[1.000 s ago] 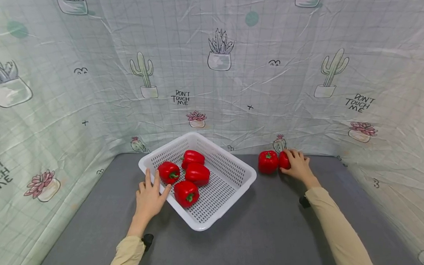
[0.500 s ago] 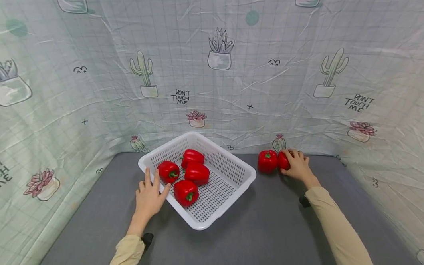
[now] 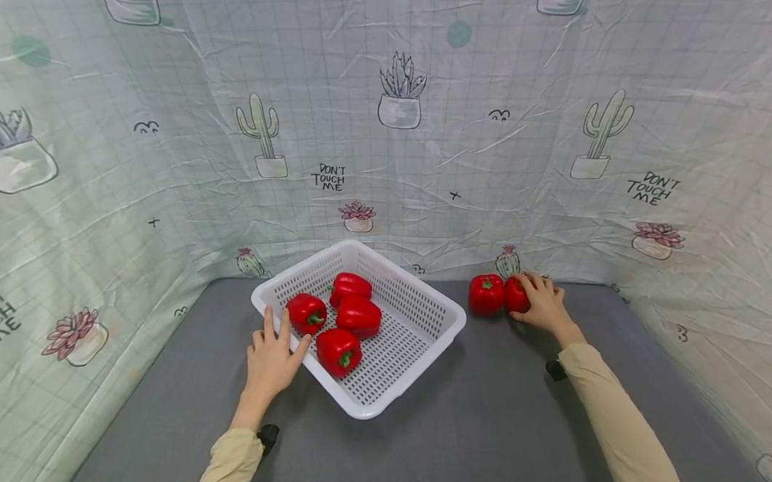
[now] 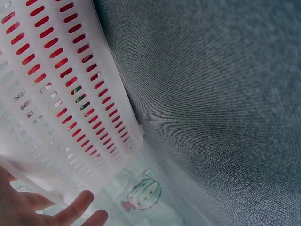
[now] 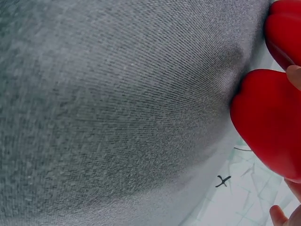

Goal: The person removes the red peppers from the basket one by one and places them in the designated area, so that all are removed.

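- Right-hand grip: the right hand (image 3: 547, 308) has thumb and fingers curled round the right-hand bell pepper (image 3: 515, 297), parted to its width.
- Left-hand grip: the left hand (image 3: 270, 363) has fingers spread, nearly straight, at the left rim of the white perforated basket (image 3: 365, 413); it holds no pepper. Firm contact cannot be confirmed.
- Location: the held pepper is at the far right of the table (image 3: 449, 441), just beside a second bell pepper (image 3: 486, 296) on its left. Four red bell peppers (image 3: 359, 317) lie inside the basket.
- Handling (judged): light, hollow, firm-walled; glossy skin may slip; hard squeezing may crack it.
- Hold point (advised): opposite flanks at the widest part; avoid pulling by the stem.
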### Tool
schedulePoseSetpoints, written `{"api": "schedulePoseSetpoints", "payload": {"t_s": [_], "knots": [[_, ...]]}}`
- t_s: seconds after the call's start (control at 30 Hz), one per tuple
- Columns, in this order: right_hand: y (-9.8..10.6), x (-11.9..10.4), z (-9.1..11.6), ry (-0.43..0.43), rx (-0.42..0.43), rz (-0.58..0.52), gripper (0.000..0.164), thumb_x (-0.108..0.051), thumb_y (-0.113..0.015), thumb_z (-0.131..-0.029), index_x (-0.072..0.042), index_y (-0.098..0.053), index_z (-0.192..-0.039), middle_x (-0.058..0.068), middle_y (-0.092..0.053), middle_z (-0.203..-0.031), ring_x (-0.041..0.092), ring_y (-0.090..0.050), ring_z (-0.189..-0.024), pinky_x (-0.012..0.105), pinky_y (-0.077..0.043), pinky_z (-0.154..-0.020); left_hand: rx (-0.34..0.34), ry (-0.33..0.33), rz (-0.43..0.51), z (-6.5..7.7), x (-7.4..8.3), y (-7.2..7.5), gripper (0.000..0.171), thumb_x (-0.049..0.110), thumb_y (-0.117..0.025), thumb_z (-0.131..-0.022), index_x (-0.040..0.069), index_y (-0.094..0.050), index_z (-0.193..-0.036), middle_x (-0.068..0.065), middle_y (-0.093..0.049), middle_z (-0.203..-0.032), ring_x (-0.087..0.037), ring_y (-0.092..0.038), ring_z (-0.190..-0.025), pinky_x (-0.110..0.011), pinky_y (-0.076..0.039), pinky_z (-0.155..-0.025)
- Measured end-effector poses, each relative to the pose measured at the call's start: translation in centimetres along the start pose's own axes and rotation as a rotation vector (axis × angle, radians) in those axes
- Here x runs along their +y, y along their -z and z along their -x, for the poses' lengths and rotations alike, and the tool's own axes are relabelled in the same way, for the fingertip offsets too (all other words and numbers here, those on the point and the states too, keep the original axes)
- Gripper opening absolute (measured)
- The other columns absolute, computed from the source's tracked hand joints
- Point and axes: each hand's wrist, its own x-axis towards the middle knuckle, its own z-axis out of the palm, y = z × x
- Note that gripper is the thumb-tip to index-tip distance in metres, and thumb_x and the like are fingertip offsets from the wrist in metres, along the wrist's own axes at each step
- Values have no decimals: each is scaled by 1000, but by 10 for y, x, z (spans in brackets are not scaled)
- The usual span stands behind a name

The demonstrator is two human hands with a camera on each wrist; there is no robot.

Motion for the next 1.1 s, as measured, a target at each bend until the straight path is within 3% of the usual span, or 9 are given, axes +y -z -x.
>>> {"api": "schedulePoseSetpoints", "payload": {"t_s": [0.37, 0.63, 1.1], "knots": [[7, -4, 24, 38, 92, -59, 93, -28, -79, -63, -16, -24, -138, 27, -23, -138, 50, -23, -118, 63, -19, -80, -32, 14, 4, 2, 2, 3, 72, 43, -48, -86, -1, -25, -139, -28, -11, -145, -47, -36, -104, -61, -35, -80], [18, -13, 41, 79, 161, -32, 95, -27, -78, -64, -13, -23, -140, 27, -26, -137, 49, -26, -116, 61, -19, -81, -27, 11, 4, 1, 1, 2, 73, 43, -48, -86, -1, -25, -139, -28, -12, -145, -47, -37, -103, -61, -35, -80], [37, -60, 58, 211, 203, -110, 87, -22, -79, -63, -8, -32, -134, 22, -33, -134, 40, -32, -113, 60, -24, -82, -27, 3, 4, 0, -1, 0, 73, 43, -48, -86, -1, -24, -139, -28, -11, -145, -48, -36, -104, -64, -34, -82]]}}
